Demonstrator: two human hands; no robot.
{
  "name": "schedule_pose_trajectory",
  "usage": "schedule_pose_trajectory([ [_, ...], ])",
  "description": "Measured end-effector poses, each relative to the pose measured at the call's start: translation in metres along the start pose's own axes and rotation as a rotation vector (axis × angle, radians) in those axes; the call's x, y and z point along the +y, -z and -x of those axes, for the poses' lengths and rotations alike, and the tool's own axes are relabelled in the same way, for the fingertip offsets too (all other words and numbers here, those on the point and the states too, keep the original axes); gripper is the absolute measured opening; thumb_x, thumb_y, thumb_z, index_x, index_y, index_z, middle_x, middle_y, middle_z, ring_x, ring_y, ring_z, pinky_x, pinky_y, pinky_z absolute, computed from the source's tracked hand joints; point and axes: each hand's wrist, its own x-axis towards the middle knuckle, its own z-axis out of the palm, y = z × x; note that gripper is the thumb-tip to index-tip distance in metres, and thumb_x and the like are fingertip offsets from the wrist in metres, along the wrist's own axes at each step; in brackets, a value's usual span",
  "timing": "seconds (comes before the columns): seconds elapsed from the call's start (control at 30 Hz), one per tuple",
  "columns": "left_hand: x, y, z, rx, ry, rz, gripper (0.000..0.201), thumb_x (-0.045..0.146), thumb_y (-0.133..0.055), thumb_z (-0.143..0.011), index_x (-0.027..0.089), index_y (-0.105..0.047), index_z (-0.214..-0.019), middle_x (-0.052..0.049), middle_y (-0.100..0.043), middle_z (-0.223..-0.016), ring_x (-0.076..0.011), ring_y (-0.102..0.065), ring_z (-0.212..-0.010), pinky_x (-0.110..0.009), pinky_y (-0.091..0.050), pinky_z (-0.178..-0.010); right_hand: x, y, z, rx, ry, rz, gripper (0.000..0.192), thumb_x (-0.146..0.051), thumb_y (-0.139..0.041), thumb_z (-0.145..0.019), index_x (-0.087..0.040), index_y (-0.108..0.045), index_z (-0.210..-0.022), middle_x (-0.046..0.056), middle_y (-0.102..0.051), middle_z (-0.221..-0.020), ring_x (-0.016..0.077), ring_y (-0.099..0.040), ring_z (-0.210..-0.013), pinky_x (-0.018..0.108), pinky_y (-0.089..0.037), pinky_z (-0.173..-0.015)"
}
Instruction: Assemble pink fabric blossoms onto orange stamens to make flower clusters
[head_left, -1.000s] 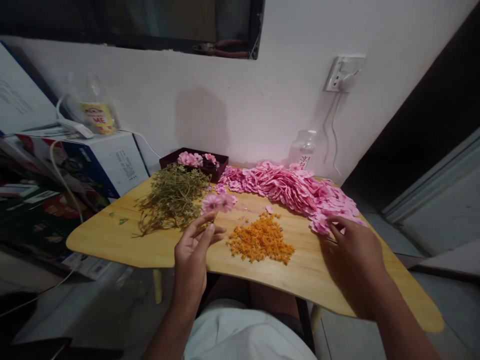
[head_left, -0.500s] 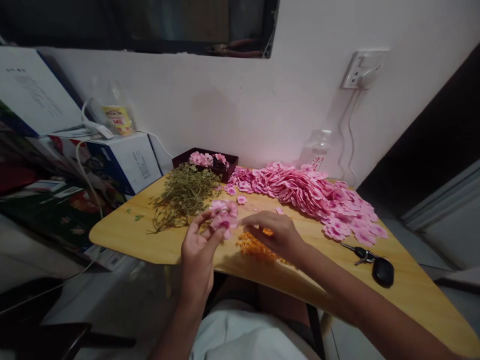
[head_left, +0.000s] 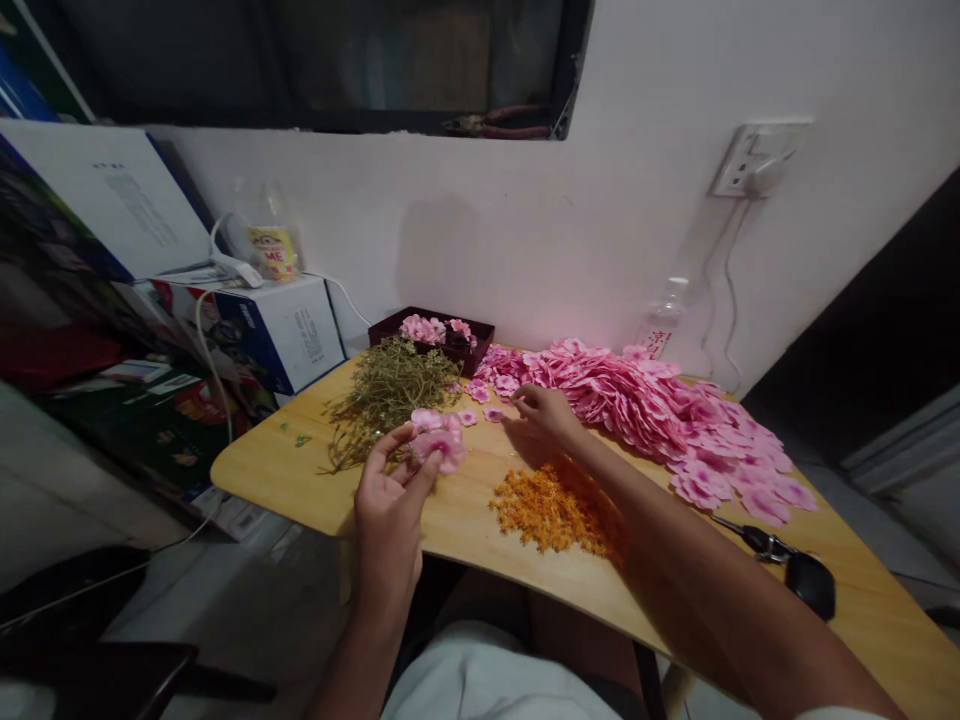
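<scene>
stems [head_left: 390,395] left, petals [head_left: 637,400] right, stamens [head_left: 551,505] in front, tray [head_left: 431,335] behind

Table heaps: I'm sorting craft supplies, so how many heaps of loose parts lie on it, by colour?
Pink petal heap: 1
Orange bits heap: 1
Green stem heap: 1
Total: 3 heaps on the wooden table.

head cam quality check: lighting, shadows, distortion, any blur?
Head view: dim overall, with brighter light on the wall behind the pink petal pile, and dark corners. A soft shadow falls on the wall above the dark tray. Wide-angle warp bends the wooden table edge and tilts the wall. The left hand and right hand look slightly soft; the black key fob is murky.
</scene>
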Motion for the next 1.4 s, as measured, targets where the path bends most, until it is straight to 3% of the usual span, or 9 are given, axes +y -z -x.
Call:
schedule_pose_trajectory([
  [0.13,-0.005,-0.001,0.002,-0.026,0.039,-0.022,0.048,0.019,-0.079,-0.060,0.017,-0.057,-0.102,-0.003,-0.069,-0.088,-0.0113,-0.067,-0.080,-0.018,-0.051,-0.072,-0.006,0.022,0.014,0.026,-0.024,-0.233,0.017,-0.034,-0.061,-0.080,-0.018,-0.065,-0.084,0.004,-0.071,-0.081,0.0169,-0.067,-0.077,0.029,-0.051,-0.072],
  [0.33,-0.013,-0.004,0.008,-0.098,0.079,-0.077,0.049,0.022,-0.077,-0.062,0.016,-0.055,-0.105,-0.006,-0.068,-0.094,-0.0154,-0.066,-0.088,-0.022,-0.052,-0.076,-0.024,0.039,0.049,0.079,-0.086,-0.526,0.025,-0.040,-0.067,-0.073,-0.018,-0.059,-0.082,0.003,-0.070,-0.075,0.0164,-0.068,-0.072,0.031,-0.054,-0.071],
  [0.43,-0.015,-0.007,0.010,-0.117,0.091,-0.118,0.049,0.023,-0.077,-0.061,0.015,-0.055,-0.105,-0.008,-0.067,-0.098,-0.0166,-0.066,-0.089,-0.023,-0.052,-0.075,-0.041,0.049,0.069,0.000,-0.173,-0.726,0.031,-0.034,-0.072,-0.071,-0.019,-0.061,-0.096,0.001,-0.070,-0.075,0.0148,-0.068,-0.071,0.029,-0.053,-0.071],
  [0.53,-0.013,-0.012,0.015,-0.148,0.103,-0.157,0.047,0.023,-0.076,-0.061,0.015,-0.056,-0.102,-0.007,-0.067,-0.099,-0.0159,-0.066,-0.086,-0.023,-0.052,-0.073,-0.064,0.058,0.088,-0.138,-0.287,-0.893,0.023,-0.029,-0.077,-0.065,-0.019,-0.066,-0.082,0.000,-0.070,-0.072,0.0118,-0.066,-0.066,0.024,-0.052,-0.067],
  [0.63,-0.012,-0.019,0.020,-0.187,0.140,-0.167,0.045,0.022,-0.076,-0.061,0.015,-0.056,-0.101,-0.006,-0.068,-0.095,-0.0153,-0.066,-0.083,-0.024,-0.052,-0.074,-0.084,0.060,0.099,-0.243,-0.237,-0.855,0.017,-0.029,-0.078,-0.063,-0.018,-0.068,-0.071,0.001,-0.069,-0.073,0.0116,-0.065,-0.069,0.024,-0.050,-0.070],
  [0.73,-0.014,-0.023,0.025,-0.220,0.161,-0.158,0.045,0.019,-0.075,-0.060,0.015,-0.055,-0.100,-0.006,-0.068,-0.094,-0.0155,-0.066,-0.084,-0.024,-0.052,-0.075,-0.093,0.054,0.100,-0.225,-0.169,-0.785,0.019,-0.033,-0.078,-0.061,-0.017,-0.069,-0.068,0.003,-0.070,-0.081,0.0154,-0.065,-0.080,0.028,-0.050,-0.076],
  [0.9,-0.017,-0.024,0.028,-0.247,0.197,-0.172,0.046,0.019,-0.073,-0.062,0.014,-0.054,-0.104,-0.009,-0.067,-0.099,-0.0166,-0.066,-0.085,-0.026,-0.052,-0.078,-0.086,0.038,0.096,-0.133,-0.210,-0.866,0.023,-0.034,-0.080,-0.059,-0.017,-0.067,-0.068,0.001,-0.069,-0.068,0.0139,-0.065,-0.064,0.029,-0.051,-0.070],
  [1.1,-0.011,-0.025,0.033,-0.284,0.128,-0.116,0.039,0.024,-0.063,-0.073,0.015,-0.054,-0.110,-0.010,-0.062,-0.113,-0.0164,-0.060,-0.099,-0.025,-0.047,-0.086,-0.083,0.035,0.097,-0.104,-0.171,-0.852,0.022,-0.031,-0.080,-0.060,-0.017,-0.067,-0.071,0.001,-0.070,-0.070,0.0128,-0.064,-0.066,0.025,-0.050,-0.067],
  [1.4,-0.014,-0.023,0.024,-0.224,0.107,-0.144,0.040,0.021,-0.072,-0.066,0.016,-0.054,-0.101,-0.007,-0.063,-0.101,-0.0139,-0.062,-0.088,-0.023,-0.049,-0.078,-0.074,0.035,0.095,-0.089,-0.076,-0.711,0.020,-0.034,-0.072,-0.070,-0.018,-0.066,-0.078,0.003,-0.069,-0.078,0.0152,-0.065,-0.072,0.027,-0.051,-0.070],
])
